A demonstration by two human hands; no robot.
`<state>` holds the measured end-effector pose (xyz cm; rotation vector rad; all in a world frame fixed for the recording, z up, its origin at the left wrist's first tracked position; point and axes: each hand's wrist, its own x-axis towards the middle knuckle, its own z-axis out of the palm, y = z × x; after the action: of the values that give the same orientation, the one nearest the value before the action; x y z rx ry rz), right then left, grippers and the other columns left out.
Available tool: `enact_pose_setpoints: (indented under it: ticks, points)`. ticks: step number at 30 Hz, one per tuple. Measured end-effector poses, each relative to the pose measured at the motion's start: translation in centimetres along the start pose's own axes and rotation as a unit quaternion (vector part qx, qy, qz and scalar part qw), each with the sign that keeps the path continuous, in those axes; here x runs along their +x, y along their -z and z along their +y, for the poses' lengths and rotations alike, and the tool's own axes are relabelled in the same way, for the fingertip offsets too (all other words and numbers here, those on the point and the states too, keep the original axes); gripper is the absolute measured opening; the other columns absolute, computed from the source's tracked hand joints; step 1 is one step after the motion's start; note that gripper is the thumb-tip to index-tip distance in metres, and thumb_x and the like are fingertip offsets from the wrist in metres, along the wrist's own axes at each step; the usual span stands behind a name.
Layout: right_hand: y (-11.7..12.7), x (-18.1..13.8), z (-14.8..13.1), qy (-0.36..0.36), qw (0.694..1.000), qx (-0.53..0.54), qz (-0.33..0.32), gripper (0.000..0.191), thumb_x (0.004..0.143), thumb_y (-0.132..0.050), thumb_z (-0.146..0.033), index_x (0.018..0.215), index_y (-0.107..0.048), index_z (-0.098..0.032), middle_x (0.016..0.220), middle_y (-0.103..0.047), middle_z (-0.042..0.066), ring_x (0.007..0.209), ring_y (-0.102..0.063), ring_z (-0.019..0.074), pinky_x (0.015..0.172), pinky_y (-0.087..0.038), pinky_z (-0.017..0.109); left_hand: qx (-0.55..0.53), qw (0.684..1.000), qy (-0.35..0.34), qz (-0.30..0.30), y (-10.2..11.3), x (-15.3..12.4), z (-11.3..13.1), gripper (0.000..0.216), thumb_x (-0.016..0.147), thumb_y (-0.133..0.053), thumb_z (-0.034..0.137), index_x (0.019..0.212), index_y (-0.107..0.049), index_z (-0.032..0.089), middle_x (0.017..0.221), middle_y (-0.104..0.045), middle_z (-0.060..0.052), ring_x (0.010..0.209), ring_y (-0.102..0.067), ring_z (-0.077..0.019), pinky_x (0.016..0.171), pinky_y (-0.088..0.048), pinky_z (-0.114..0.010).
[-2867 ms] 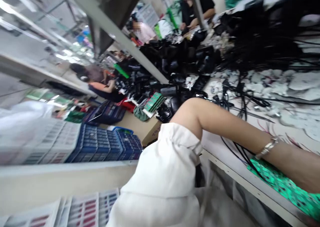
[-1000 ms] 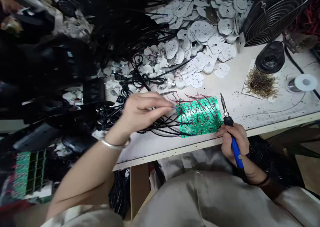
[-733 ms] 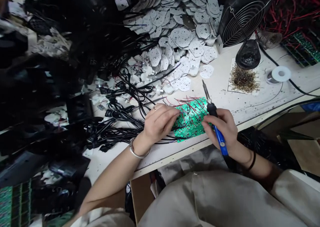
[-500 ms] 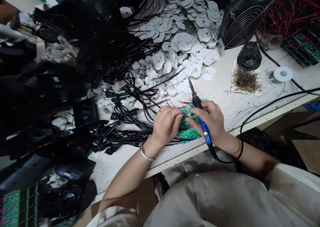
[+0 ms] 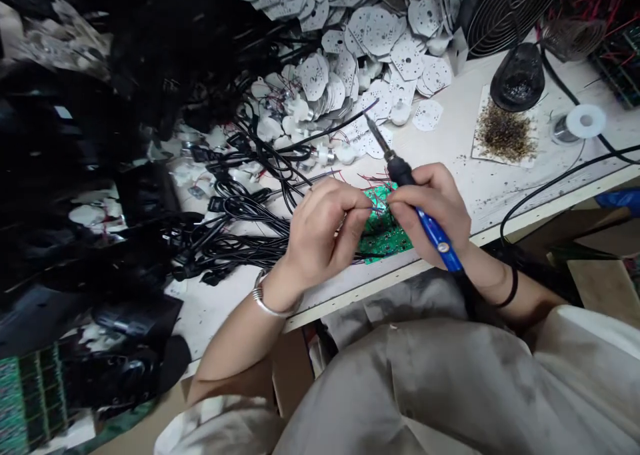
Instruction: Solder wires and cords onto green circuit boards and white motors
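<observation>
A green circuit board (image 5: 384, 231) with thin red wires lies near the bench's front edge, mostly hidden under my hands. My left hand (image 5: 323, 231) is curled over the board's left side, fingers pinched on something I cannot make out. My right hand (image 5: 433, 205) grips a blue-handled soldering iron (image 5: 406, 183); its tip points up and left, away from the board. The two hands meet above the board. A bundle of black cables (image 5: 235, 231) runs from under my left hand to the left.
A heap of white round boards (image 5: 370, 48) fills the back of the white bench (image 5: 475, 181). At the right stand a black wire-guard fan (image 5: 505, 5), a black iron stand (image 5: 517, 78), a pad with brown solder debris (image 5: 505, 135) and a solder spool (image 5: 585, 120).
The camera swung from the room down to the bench. My right hand with the iron moved left over the green board to meet my left hand, which closed its fingers there.
</observation>
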<state>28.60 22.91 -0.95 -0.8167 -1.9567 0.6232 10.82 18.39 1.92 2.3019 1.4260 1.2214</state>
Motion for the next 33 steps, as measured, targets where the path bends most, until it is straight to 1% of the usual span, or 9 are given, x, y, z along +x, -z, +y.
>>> enact_pose_setpoints:
  ticks: [5, 8, 12, 17, 20, 24, 26, 29, 33]
  points:
    - [1.2, -0.6, -1.0, -0.046, 0.998, -0.001, 0.049, 0.019, 0.093, -0.050, -0.033, 0.092, -0.065, -0.022, 0.085, -0.048, 0.003, 0.081, -0.052, 0.0160, 0.070, -0.044, 0.033, -0.022, 1.000, 0.015, -0.007, -1.0, 0.2, 1.9, 0.005, 0.091, -0.054, 0.016, 0.089, -0.053, 0.021, 0.076, -0.062, 0.000, 0.069, -0.057, -0.0125, 0.065, -0.047, -0.028]
    - [1.2, -1.3, -0.5, -0.027, 0.999, -0.009, 0.047, 0.017, 0.091, -0.052, -0.033, 0.094, -0.065, -0.022, 0.084, -0.047, 0.002, 0.080, -0.052, 0.0163, 0.072, -0.044, 0.034, -0.044, 0.998, 0.025, 0.042, -2.4, -0.4, 1.5, 0.007, 0.089, -0.056, 0.015, 0.088, -0.052, 0.021, 0.075, -0.061, 0.001, 0.068, -0.056, -0.0118, 0.065, -0.046, -0.028]
    - [0.8, -1.4, 0.4, 0.015, 0.998, -0.044, 0.040, 0.013, 0.087, -0.060, -0.036, 0.092, -0.064, -0.024, 0.081, -0.045, 0.000, 0.077, -0.050, 0.0149, 0.076, -0.043, 0.035, -0.046, 0.997, 0.033, 0.050, -3.4, -1.0, 0.9, 0.005, 0.090, -0.056, 0.017, 0.090, -0.054, 0.021, 0.077, -0.061, 0.001, 0.072, -0.056, -0.0128, 0.068, -0.046, -0.029]
    - [0.3, -1.3, 0.6, 0.010, 0.998, -0.063, 0.021, 0.011, 0.091, -0.055, -0.031, 0.093, -0.064, -0.025, 0.080, -0.046, 0.000, 0.079, -0.050, 0.0140, 0.078, -0.042, 0.034, -0.041, 0.995, 0.068, 0.067, -3.7, -1.4, 0.7, 0.004, 0.092, -0.053, 0.019, 0.091, -0.053, 0.022, 0.077, -0.060, 0.001, 0.072, -0.054, -0.0133, 0.070, -0.046, -0.030]
    - [0.1, -1.6, 0.8, 0.001, 1.000, -0.022, 0.009, 0.015, 0.092, -0.052, -0.032, 0.097, -0.064, -0.025, 0.084, -0.045, 0.001, 0.080, -0.050, 0.0144, 0.076, -0.043, 0.034, -0.062, 0.993, 0.089, 0.055, -3.5, -1.3, 0.6, 0.005, 0.094, -0.051, 0.023, 0.089, -0.053, 0.022, 0.076, -0.058, 0.000, 0.072, -0.053, -0.0132, 0.069, -0.045, -0.029]
    - [-0.2, -1.7, 1.5, 0.006, 1.000, 0.023, 0.010, 0.015, 0.092, -0.054, -0.032, 0.095, -0.066, -0.023, 0.088, -0.045, 0.002, 0.080, -0.051, 0.0141, 0.072, -0.044, 0.033, -0.118, 0.986, 0.117, -0.022, -2.7, -1.0, 0.2, 0.009, 0.096, -0.048, 0.025, 0.089, -0.053, 0.021, 0.078, -0.058, 0.000, 0.073, -0.054, -0.0121, 0.066, -0.044, -0.027]
    - [-0.1, -1.7, 2.0, 0.015, 0.999, 0.004, 0.032, 0.014, 0.091, -0.056, -0.032, 0.094, -0.067, -0.024, 0.088, -0.046, 0.002, 0.082, -0.052, 0.0145, 0.073, -0.045, 0.033, -0.083, 0.988, 0.125, -0.037, -2.5, -0.9, -0.2, 0.011, 0.096, -0.047, 0.025, 0.089, -0.053, 0.020, 0.078, -0.059, 0.000, 0.072, -0.054, -0.0119, 0.065, -0.043, -0.027]
    - [1.1, -2.2, 2.6, 0.010, 0.996, -0.032, 0.077, 0.018, 0.091, -0.055, -0.030, 0.104, -0.066, -0.025, 0.088, -0.052, 0.003, 0.085, -0.055, 0.0165, 0.076, -0.048, 0.035, 0.066, 0.990, 0.120, -0.029, -3.1, -1.3, -0.8, 0.012, 0.095, -0.047, 0.025, 0.086, -0.053, 0.020, 0.080, -0.062, -0.002, 0.077, -0.056, -0.0151, 0.072, -0.042, -0.031]
    - [3.0, -4.0, 2.8, 0.059, 0.995, -0.033, 0.073, 0.023, 0.090, -0.054, -0.025, 0.112, -0.059, -0.025, 0.078, -0.063, 0.002, 0.076, -0.060, 0.0172, 0.076, -0.054, 0.038, 0.172, 0.976, 0.121, -0.054, -4.7, -2.4, -1.5, 0.007, 0.091, -0.055, 0.023, 0.085, -0.057, 0.020, 0.098, -0.071, -0.006, 0.093, -0.061, -0.0201, 0.081, -0.040, -0.036]
